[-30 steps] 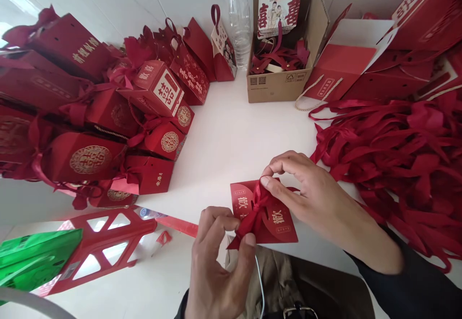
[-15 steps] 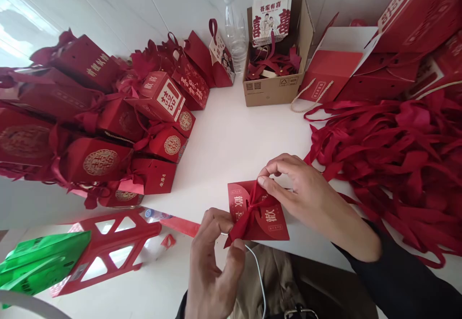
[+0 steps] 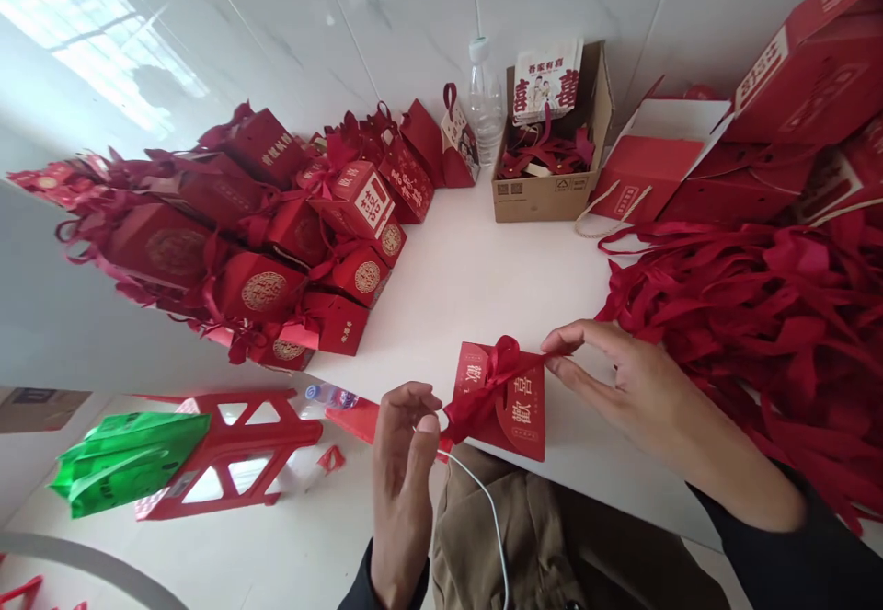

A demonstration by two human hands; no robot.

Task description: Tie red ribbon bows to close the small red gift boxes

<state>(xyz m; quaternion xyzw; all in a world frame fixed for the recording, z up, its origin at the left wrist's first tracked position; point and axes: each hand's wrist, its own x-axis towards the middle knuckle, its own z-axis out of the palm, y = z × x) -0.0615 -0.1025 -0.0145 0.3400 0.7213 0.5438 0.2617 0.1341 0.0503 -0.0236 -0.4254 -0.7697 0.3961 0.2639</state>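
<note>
A small red gift box (image 3: 514, 408) with gold characters sits at the near edge of the white table (image 3: 455, 288). A red ribbon (image 3: 493, 375) is tied into a bow on its top. My left hand (image 3: 404, 463) pinches the ribbon's left tail beside the box's lower left corner. My right hand (image 3: 624, 389) pinches the ribbon's right end at the box's upper right corner. Both hands are closed on the ribbon.
A heap of finished red gift boxes (image 3: 276, 233) fills the table's left side. Loose red ribbons (image 3: 759, 316) are piled on the right. A cardboard box (image 3: 552, 178), a water bottle (image 3: 485, 104) and large red boxes (image 3: 793, 113) stand at the back. A red stool (image 3: 227, 454) with a green bag (image 3: 124, 458) stands on the floor.
The camera tilted up and back. My hands moved apart, drawing the ribbon ends outward, and the bow now looks tighter on the box.
</note>
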